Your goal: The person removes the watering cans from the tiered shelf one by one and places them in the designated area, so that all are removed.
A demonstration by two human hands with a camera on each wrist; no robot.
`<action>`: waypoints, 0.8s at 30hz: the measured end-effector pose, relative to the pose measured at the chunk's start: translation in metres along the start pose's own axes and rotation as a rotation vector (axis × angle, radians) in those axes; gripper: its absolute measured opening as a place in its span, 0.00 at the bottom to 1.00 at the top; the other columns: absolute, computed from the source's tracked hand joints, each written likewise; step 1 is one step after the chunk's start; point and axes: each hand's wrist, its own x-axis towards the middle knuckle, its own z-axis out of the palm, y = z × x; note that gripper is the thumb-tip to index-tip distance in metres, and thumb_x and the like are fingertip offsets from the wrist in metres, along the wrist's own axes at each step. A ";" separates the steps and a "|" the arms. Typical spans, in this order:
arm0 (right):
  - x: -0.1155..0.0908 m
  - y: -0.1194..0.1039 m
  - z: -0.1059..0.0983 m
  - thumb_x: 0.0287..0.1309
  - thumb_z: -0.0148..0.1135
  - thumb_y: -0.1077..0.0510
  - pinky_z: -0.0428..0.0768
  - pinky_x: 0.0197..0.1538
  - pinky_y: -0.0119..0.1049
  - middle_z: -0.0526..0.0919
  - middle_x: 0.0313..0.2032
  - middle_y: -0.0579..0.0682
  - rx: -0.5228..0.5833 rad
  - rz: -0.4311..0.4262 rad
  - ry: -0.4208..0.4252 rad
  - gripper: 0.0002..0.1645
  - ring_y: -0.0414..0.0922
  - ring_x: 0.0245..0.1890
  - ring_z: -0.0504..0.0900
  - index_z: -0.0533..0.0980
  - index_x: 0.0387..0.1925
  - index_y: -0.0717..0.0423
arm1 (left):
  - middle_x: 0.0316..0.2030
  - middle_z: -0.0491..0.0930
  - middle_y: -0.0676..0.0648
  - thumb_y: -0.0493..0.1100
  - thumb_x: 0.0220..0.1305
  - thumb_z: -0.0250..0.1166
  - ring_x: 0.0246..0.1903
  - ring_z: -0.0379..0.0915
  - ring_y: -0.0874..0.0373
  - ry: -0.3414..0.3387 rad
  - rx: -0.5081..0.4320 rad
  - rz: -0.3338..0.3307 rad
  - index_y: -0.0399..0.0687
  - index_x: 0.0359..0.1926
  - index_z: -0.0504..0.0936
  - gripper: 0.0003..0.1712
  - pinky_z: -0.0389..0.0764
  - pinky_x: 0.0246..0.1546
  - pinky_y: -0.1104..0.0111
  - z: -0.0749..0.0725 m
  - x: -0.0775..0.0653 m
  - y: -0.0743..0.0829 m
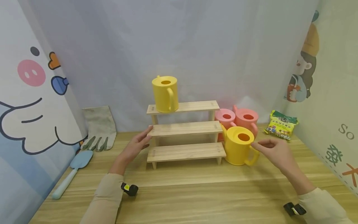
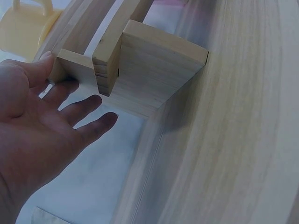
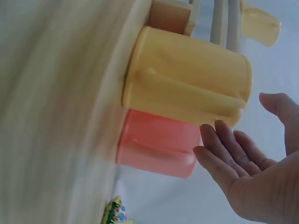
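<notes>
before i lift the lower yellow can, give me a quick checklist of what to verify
1. Lower yellow can upright: ok, standing beside the right end of the wooden rack.
2. Right hand gripping the handle: not ok, its fingers are close by but not wrapped around it.
3. Rack held firmly: cannot tell; the left hand is at the left end of the middle step, its pressure unclear.
4. Upper yellow can upright: ok, on the left part of the top step.
5. Lower can free of the pink cans behind it: cannot tell, contact is hidden.
</notes>
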 end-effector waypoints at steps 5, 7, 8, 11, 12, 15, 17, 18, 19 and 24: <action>-0.002 -0.005 -0.011 0.61 0.67 0.37 0.79 0.34 0.29 0.86 0.44 0.60 -0.035 -0.043 0.075 0.32 0.42 0.39 0.79 0.84 0.46 0.64 | 0.79 0.42 0.42 0.51 0.80 0.49 0.75 0.43 0.41 -0.001 -0.005 -0.001 0.48 0.79 0.51 0.34 0.58 0.69 0.43 -0.001 0.000 0.001; -0.003 -0.007 -0.013 0.62 0.67 0.38 0.79 0.33 0.28 0.86 0.43 0.60 -0.035 -0.049 0.095 0.32 0.40 0.37 0.78 0.83 0.46 0.65 | 0.79 0.42 0.42 0.50 0.81 0.48 0.75 0.43 0.41 -0.005 -0.006 0.001 0.48 0.80 0.51 0.34 0.58 0.69 0.43 -0.001 0.000 0.000; -0.004 -0.008 -0.013 0.62 0.66 0.38 0.79 0.33 0.28 0.86 0.43 0.60 -0.032 -0.049 0.104 0.32 0.40 0.37 0.78 0.83 0.46 0.65 | 0.79 0.42 0.42 0.50 0.80 0.49 0.75 0.42 0.41 -0.006 -0.007 -0.002 0.49 0.80 0.51 0.34 0.58 0.70 0.43 -0.001 0.000 0.000; -0.003 -0.013 -0.015 0.62 0.67 0.39 0.78 0.32 0.27 0.87 0.41 0.58 -0.010 -0.063 0.142 0.31 0.36 0.35 0.78 0.83 0.45 0.65 | 0.78 0.42 0.42 0.50 0.80 0.49 0.75 0.43 0.41 -0.007 -0.010 -0.002 0.49 0.80 0.51 0.34 0.58 0.69 0.43 -0.001 0.001 -0.002; -0.003 -0.016 -0.015 0.63 0.67 0.39 0.78 0.32 0.27 0.87 0.40 0.56 -0.002 -0.067 0.158 0.30 0.35 0.35 0.77 0.83 0.45 0.64 | 0.78 0.42 0.42 0.50 0.80 0.49 0.75 0.43 0.41 -0.006 -0.010 -0.003 0.48 0.80 0.51 0.34 0.58 0.69 0.43 -0.001 0.002 -0.003; -0.001 -0.026 -0.013 0.62 0.67 0.39 0.77 0.33 0.25 0.87 0.37 0.45 0.043 -0.079 0.208 0.29 0.30 0.35 0.78 0.83 0.45 0.62 | 0.78 0.42 0.41 0.50 0.80 0.49 0.75 0.42 0.40 -0.007 -0.004 0.001 0.48 0.80 0.51 0.34 0.58 0.69 0.43 -0.001 0.002 -0.003; 0.001 -0.035 -0.010 0.62 0.68 0.39 0.77 0.35 0.23 0.86 0.37 0.41 0.070 -0.097 0.234 0.28 0.29 0.36 0.79 0.83 0.46 0.60 | 0.78 0.41 0.41 0.50 0.80 0.49 0.75 0.42 0.41 -0.007 -0.005 0.000 0.48 0.80 0.51 0.34 0.57 0.69 0.42 -0.001 0.002 -0.004; 0.002 -0.041 -0.008 0.62 0.68 0.39 0.77 0.37 0.22 0.86 0.38 0.41 0.084 -0.107 0.242 0.28 0.28 0.37 0.79 0.83 0.46 0.60 | 0.78 0.41 0.41 0.50 0.80 0.49 0.75 0.42 0.41 -0.008 -0.006 0.001 0.48 0.80 0.50 0.34 0.57 0.69 0.42 -0.001 0.002 -0.004; 0.004 -0.046 -0.005 0.62 0.68 0.40 0.77 0.38 0.21 0.86 0.39 0.43 0.100 -0.120 0.243 0.27 0.29 0.38 0.80 0.83 0.46 0.60 | 0.79 0.41 0.42 0.50 0.80 0.49 0.75 0.41 0.41 -0.008 -0.009 0.002 0.48 0.80 0.50 0.34 0.57 0.69 0.42 -0.001 0.002 -0.004; 0.012 -0.071 0.007 0.63 0.67 0.43 0.78 0.42 0.18 0.85 0.45 0.55 0.150 -0.178 0.203 0.25 0.32 0.41 0.80 0.81 0.47 0.62 | 0.79 0.41 0.43 0.49 0.80 0.49 0.76 0.41 0.42 -0.005 -0.025 -0.003 0.48 0.80 0.51 0.34 0.56 0.70 0.42 -0.001 0.001 -0.002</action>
